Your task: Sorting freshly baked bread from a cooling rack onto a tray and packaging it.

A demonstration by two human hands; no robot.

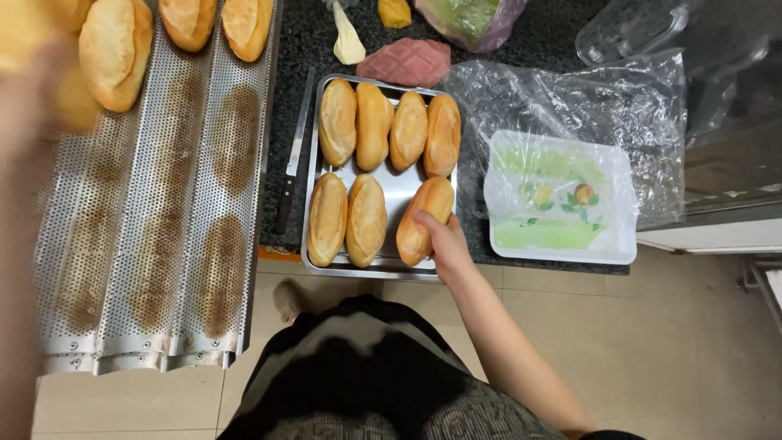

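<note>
My right hand (444, 244) grips a golden bread roll (423, 218) at the front right of a metal tray (397, 189) that holds several rolls in two rows. My left hand (37, 94) is blurred at the far left, over the perforated baking rack (155, 220), and is closed around a yellowish roll (75, 102). Three more rolls (191, 20) lie at the far end of the rack's channels.
A knife (292, 159) lies on the dark counter between rack and tray. A white lidded container (562, 200) sits on crumpled clear plastic (586, 106) to the right. A pink waffle-patterned block (405, 62) and bagged greens (472, 18) lie behind the tray. Tiled floor is below.
</note>
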